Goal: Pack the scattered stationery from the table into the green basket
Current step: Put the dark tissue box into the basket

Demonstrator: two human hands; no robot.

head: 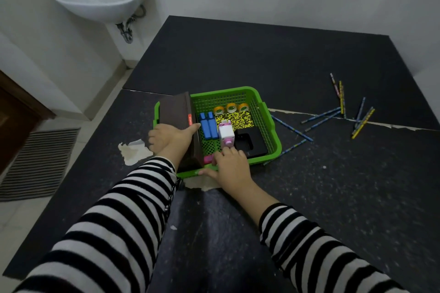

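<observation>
Well, the left hand (pixel 170 138) is laying fairly straight fingers against the cover of the dark book (pixel 176 112), which is standing tilted on edge along the left side of the green basket (pixel 238 90). The right hand (pixel 232 166) is reaching over the near rim, its fingertips touching the pink and white box (pixel 226 134) and covering a small pink item (pixel 207 159); whether it is pinching anything, I cannot tell. The step seems to be making room, so the left hand should be keeping the book leaning outward while the right is nudging the small pieces snug against the blue highlighters (pixel 209 127). Letting the book drop risks it falling onto them. The pencils (pixel 321 118) are still lying scattered on the table (pixel 333 185), right of the basket and waiting to be packed
</observation>
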